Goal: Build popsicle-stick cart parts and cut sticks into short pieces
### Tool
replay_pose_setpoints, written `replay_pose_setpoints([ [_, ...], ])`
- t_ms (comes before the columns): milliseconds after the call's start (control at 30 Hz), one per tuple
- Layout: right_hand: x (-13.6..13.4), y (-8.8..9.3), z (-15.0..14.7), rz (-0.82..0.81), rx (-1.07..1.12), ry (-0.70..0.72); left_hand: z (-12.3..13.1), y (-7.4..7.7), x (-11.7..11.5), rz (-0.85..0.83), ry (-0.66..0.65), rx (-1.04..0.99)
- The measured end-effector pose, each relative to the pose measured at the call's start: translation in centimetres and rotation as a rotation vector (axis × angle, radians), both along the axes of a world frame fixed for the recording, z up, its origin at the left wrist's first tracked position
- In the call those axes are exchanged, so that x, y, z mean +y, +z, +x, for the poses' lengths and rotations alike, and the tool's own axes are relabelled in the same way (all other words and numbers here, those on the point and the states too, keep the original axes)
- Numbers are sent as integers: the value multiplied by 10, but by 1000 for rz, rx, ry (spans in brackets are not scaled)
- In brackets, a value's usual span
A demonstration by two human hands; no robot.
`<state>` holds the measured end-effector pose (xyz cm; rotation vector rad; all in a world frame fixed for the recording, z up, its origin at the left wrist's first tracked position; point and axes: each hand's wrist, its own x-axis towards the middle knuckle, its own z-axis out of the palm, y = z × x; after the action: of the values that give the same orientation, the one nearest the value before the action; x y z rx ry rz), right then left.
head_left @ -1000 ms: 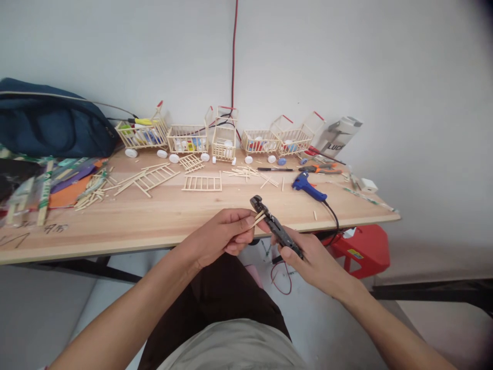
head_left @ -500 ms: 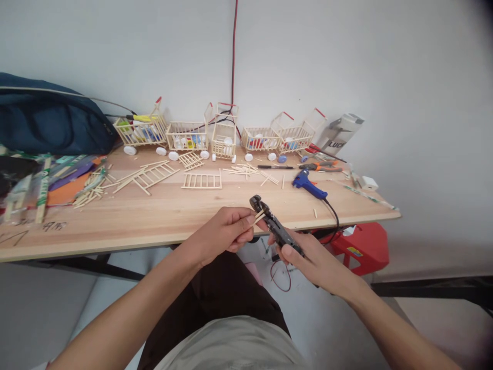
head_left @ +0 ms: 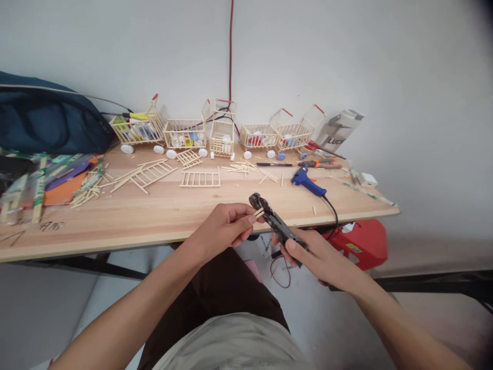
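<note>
With L hand (head_left: 227,227), pinching thin sticks (head_left: 259,213); w/ R hand (head_left: 316,257), gripping dark pliers (head_left: 280,227) at front edge of tabletop (head_left: 154,216); prob. mid-trim; next needs steady sticks, firm squeeze.

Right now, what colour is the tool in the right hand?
The tool is dark grey to black, clearest in the head view.

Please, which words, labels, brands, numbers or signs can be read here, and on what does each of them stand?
"LUCK": on the white-and-grey box at right.
Handwriting on the wooden tabletop at left: too blurred to read.
Green markings on the strip at left: too small to read.
Yellow sticker on the red object below the tabletop: too small to read.
</note>
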<state>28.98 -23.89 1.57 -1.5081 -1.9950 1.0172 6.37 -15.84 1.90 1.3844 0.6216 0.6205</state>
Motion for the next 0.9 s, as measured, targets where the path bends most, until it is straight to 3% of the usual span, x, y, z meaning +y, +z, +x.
replay_pose_setpoints([
  [433,-1,-3,4,118,-114,-77,3,3,-4,-137,32,15],
  [733,-3,-6,-1,130,-42,-132,4,-10,-2,-208,-27,-96],
  [900,6,-11,24,29,14,-358,0,-17,2,-227,-107,-131],
])
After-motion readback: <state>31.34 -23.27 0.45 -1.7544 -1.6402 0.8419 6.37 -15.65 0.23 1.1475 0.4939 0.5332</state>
